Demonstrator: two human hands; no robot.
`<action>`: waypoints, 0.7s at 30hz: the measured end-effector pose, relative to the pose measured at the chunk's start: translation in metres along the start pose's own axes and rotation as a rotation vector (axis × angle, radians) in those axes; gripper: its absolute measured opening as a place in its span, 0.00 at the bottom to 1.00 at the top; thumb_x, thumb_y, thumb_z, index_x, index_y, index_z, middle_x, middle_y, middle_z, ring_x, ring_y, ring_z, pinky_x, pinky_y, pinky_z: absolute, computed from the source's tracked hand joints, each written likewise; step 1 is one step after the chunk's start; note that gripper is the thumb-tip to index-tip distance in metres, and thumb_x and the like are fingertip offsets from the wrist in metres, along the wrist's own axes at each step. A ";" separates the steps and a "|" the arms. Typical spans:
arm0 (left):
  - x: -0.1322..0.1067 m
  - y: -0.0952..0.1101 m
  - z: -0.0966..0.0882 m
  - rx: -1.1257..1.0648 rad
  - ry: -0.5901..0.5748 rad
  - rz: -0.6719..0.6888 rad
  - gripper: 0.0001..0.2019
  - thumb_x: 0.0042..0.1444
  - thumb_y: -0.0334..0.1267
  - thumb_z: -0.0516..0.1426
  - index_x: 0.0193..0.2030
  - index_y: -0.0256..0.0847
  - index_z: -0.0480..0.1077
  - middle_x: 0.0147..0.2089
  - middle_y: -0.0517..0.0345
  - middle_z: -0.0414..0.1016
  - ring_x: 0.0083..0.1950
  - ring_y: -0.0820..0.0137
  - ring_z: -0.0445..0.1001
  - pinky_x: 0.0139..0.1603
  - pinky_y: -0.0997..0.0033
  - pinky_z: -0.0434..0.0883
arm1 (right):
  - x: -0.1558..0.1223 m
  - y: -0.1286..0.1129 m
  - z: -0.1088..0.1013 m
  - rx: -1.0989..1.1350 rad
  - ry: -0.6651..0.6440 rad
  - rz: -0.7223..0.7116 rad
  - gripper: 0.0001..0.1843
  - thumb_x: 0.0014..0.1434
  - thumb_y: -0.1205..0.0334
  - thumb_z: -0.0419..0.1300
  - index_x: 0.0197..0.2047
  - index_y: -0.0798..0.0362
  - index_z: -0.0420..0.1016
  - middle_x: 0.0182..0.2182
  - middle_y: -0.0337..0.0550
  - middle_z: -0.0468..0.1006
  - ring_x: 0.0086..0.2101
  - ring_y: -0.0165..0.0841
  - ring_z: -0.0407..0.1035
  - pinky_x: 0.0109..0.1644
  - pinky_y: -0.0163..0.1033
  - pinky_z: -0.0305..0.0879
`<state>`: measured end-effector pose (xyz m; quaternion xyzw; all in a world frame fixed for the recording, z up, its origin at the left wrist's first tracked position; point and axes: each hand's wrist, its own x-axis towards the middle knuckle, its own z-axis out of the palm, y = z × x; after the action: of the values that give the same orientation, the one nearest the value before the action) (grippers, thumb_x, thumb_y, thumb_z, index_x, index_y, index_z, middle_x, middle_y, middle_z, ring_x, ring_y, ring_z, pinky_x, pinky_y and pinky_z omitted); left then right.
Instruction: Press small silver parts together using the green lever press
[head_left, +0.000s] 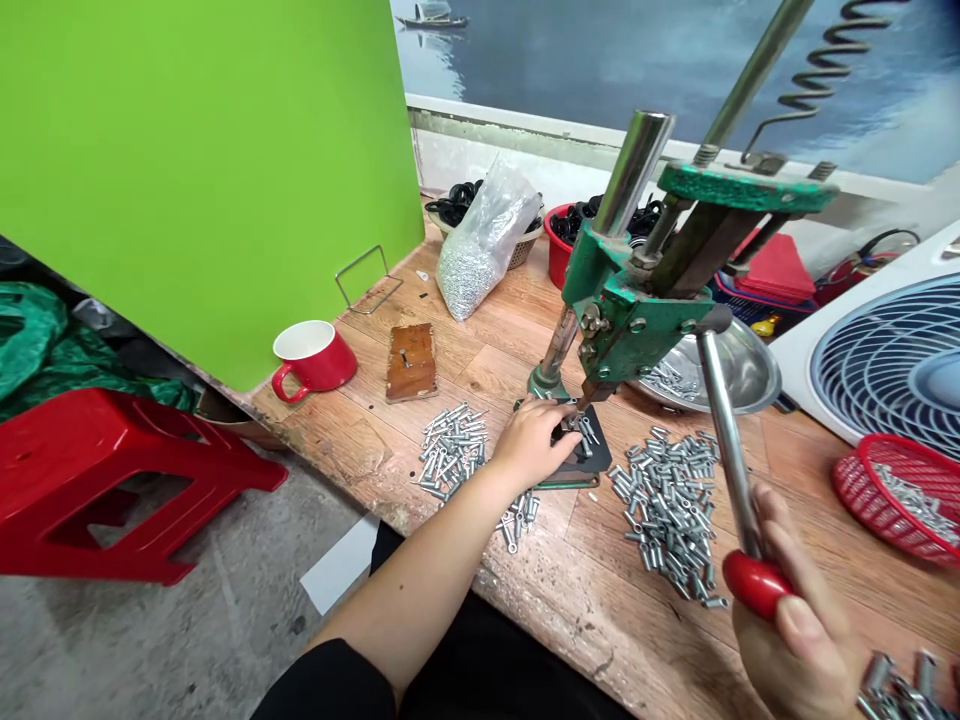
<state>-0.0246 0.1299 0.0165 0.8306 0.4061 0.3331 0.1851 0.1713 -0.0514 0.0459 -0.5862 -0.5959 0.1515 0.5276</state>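
Stretching under everything, a wood-grain tabletop (570,590) shows a scuffed, speckled front edge. On it stands a hand press (645,330) in rough green paint, with a smooth, shiny round column (634,175). Its polished lever (725,440) slants down to the right hand (806,630), curled around a glossy, rounded red knob (754,584). Near the base lies a heap of dull-silver tubular pieces (671,510); a looser pile of slim, ring-ended pieces (454,450) sits across from it. Fingers bent, the left hand (534,442) reaches over the black base plate (598,455); whether it pinches anything, I cannot tell. A few metal pieces (589,432) lie there, just beside its fingertips.
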 end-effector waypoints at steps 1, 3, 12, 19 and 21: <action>0.000 0.000 0.000 0.001 0.004 -0.001 0.15 0.53 0.42 0.56 0.46 0.39 0.69 0.47 0.52 0.73 0.52 0.63 0.68 0.54 0.61 0.64 | -0.001 -0.003 -0.002 -0.006 -0.046 0.008 0.29 0.59 0.52 0.42 0.63 0.49 0.50 0.60 0.44 0.48 0.60 0.44 0.43 0.63 0.57 0.41; 0.000 -0.001 0.001 0.001 0.009 0.001 0.15 0.53 0.42 0.56 0.46 0.39 0.69 0.47 0.52 0.73 0.51 0.64 0.68 0.54 0.62 0.64 | 0.007 -0.011 -0.015 -0.097 -0.190 0.058 0.30 0.59 0.53 0.44 0.64 0.50 0.49 0.60 0.42 0.50 0.59 0.43 0.44 0.64 0.53 0.44; 0.001 -0.001 0.002 -0.029 0.032 -0.004 0.13 0.53 0.41 0.56 0.45 0.40 0.69 0.45 0.53 0.74 0.49 0.64 0.69 0.53 0.61 0.64 | 0.091 -0.054 0.001 0.049 -0.503 0.784 0.25 0.48 0.47 0.54 0.43 0.57 0.67 0.28 0.50 0.74 0.23 0.35 0.68 0.22 0.37 0.65; 0.003 -0.001 0.005 -0.084 0.055 -0.045 0.12 0.50 0.41 0.58 0.42 0.41 0.70 0.43 0.54 0.75 0.47 0.64 0.71 0.55 0.58 0.63 | 0.084 -0.022 0.029 -0.049 -0.326 0.633 0.22 0.53 0.46 0.53 0.42 0.56 0.65 0.22 0.42 0.70 0.25 0.33 0.65 0.30 0.38 0.64; 0.004 -0.001 0.006 -0.106 0.064 -0.057 0.13 0.50 0.41 0.58 0.42 0.41 0.70 0.44 0.54 0.75 0.46 0.64 0.72 0.57 0.57 0.61 | 0.089 0.002 0.053 -0.099 -0.172 0.427 0.20 0.55 0.47 0.53 0.40 0.56 0.65 0.29 0.45 0.71 0.32 0.34 0.67 0.40 0.39 0.64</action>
<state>-0.0197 0.1338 0.0133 0.7968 0.4169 0.3750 0.2252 0.1513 0.0487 0.0634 -0.7089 -0.5079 0.2798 0.4015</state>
